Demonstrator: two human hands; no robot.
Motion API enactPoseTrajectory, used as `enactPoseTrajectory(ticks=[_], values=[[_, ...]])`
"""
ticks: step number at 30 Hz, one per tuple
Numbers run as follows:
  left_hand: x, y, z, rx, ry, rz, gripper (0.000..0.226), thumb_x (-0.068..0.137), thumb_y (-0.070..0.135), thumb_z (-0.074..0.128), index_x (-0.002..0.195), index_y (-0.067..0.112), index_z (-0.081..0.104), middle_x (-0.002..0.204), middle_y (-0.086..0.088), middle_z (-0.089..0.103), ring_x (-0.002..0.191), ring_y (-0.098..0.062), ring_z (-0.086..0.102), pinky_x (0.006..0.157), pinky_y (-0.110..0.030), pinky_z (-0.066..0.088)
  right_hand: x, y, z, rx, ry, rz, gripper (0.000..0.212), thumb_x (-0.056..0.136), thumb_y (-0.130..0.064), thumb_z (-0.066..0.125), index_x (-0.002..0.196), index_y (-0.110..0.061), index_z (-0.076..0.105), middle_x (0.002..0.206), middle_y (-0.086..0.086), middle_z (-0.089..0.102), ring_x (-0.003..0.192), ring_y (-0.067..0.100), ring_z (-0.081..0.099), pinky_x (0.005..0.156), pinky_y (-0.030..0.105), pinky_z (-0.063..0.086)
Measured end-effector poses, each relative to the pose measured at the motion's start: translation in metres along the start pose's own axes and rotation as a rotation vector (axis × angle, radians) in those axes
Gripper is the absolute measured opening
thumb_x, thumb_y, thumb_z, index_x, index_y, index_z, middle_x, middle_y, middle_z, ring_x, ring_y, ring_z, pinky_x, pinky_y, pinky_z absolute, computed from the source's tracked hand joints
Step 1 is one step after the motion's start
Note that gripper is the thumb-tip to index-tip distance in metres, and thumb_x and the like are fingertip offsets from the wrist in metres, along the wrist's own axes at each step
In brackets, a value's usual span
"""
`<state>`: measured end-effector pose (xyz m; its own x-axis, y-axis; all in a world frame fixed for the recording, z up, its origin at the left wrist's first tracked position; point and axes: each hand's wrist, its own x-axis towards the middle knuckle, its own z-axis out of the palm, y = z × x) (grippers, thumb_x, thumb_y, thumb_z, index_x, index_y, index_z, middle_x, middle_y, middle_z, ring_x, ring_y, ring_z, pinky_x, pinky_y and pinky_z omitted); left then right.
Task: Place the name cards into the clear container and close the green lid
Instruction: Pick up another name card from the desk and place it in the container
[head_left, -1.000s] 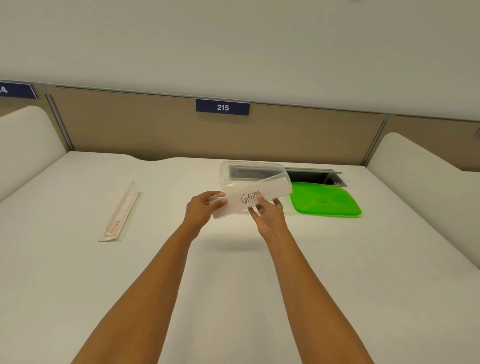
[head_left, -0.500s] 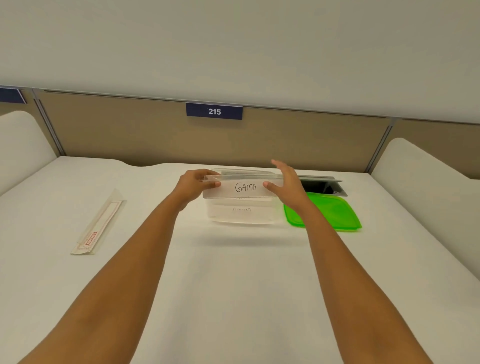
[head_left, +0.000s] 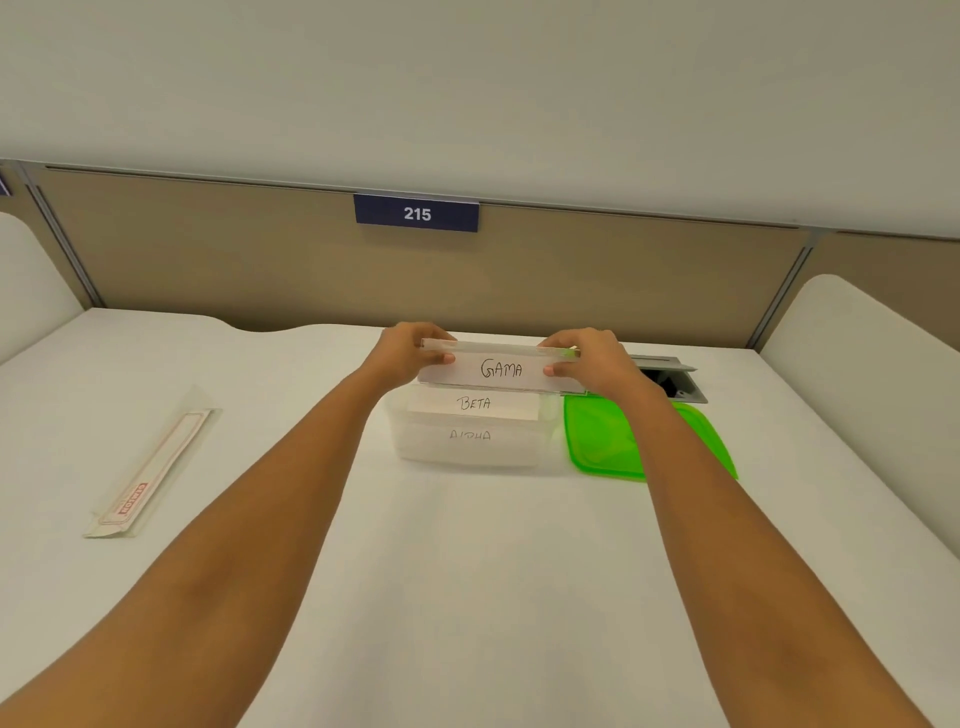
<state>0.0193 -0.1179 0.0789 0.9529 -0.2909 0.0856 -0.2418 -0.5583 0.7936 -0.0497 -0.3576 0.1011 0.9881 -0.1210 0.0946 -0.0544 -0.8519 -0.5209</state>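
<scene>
A name card reading GAMA (head_left: 501, 369) hangs level over the back of the clear container (head_left: 470, 452). My left hand (head_left: 408, 351) pinches its left end and my right hand (head_left: 589, 358) pinches its right end. Inside the container stand two more cards, BETA (head_left: 474, 404) and, in front of it, ALPHA (head_left: 470, 435), the latter seen dimly through the front wall. The green lid (head_left: 608, 441) lies flat on the desk just right of the container, partly under my right forearm.
A long clear wrapper with a red label (head_left: 150, 470) lies on the white desk at the left. A grey cable hatch (head_left: 675, 382) is open behind the lid. A beige partition with a 215 sign (head_left: 416, 213) closes the back; white dividers flank both sides.
The GAMA card went from tilted in front of the container to level above it. My right hand shifted from under the card to pinching its right end.
</scene>
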Motion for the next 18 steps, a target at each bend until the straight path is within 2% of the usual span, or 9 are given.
enactPoseTrajectory(ticks=[3, 7, 9, 14, 18], values=[[0.010, -0.009, 0.003, 0.063, -0.015, -0.018, 0.029, 0.081, 0.019, 0.072, 0.109, 0.014, 0.068, 0.104, -0.006, 0.062, 0.091, -0.018, 0.052, 0.059, -0.018, 0.038, 0.014, 0.001, 0.009, -0.063, -0.027, -0.013, 0.036, 0.080, -0.019, 0.073, 0.115, -0.021, 0.068, 0.121, 0.003, 0.067, 0.112, 0.025, 0.058, 0.089, 0.030, 0.044], [0.019, -0.020, 0.003, 0.202, -0.052, -0.053, 0.034, 0.082, 0.018, 0.071, 0.114, 0.009, 0.065, 0.122, -0.012, 0.062, 0.114, -0.026, 0.055, 0.084, -0.027, 0.042, 0.026, 0.001, 0.023, -0.143, -0.074, -0.022, 0.035, 0.080, -0.024, 0.073, 0.114, -0.025, 0.067, 0.120, -0.002, 0.067, 0.113, 0.022, 0.058, 0.091, 0.031, 0.046], [0.022, -0.025, 0.004, 0.250, -0.085, -0.069, 0.034, 0.083, 0.017, 0.069, 0.115, 0.007, 0.063, 0.126, -0.014, 0.060, 0.119, -0.028, 0.054, 0.093, -0.030, 0.042, 0.030, 0.001, 0.029, -0.208, -0.099, -0.027, 0.035, 0.080, -0.029, 0.072, 0.115, -0.028, 0.067, 0.121, -0.003, 0.067, 0.114, 0.021, 0.058, 0.091, 0.031, 0.045], [0.027, -0.034, 0.010, 0.364, -0.181, -0.074, 0.029, 0.084, 0.015, 0.069, 0.110, 0.006, 0.064, 0.122, -0.016, 0.060, 0.112, -0.031, 0.055, 0.092, -0.034, 0.043, 0.036, 0.001, 0.043, -0.385, -0.159, -0.062, 0.033, 0.082, -0.037, 0.069, 0.115, -0.032, 0.064, 0.119, -0.005, 0.067, 0.116, 0.020, 0.056, 0.100, 0.035, 0.036], [0.030, -0.036, 0.018, 0.477, -0.246, -0.062, 0.030, 0.085, 0.014, 0.066, 0.113, 0.006, 0.061, 0.124, -0.016, 0.059, 0.111, -0.032, 0.055, 0.090, -0.033, 0.043, 0.036, 0.003, 0.053, -0.439, -0.209, -0.071, 0.035, 0.082, -0.036, 0.068, 0.116, -0.030, 0.062, 0.119, -0.006, 0.066, 0.116, 0.018, 0.056, 0.099, 0.035, 0.033]])
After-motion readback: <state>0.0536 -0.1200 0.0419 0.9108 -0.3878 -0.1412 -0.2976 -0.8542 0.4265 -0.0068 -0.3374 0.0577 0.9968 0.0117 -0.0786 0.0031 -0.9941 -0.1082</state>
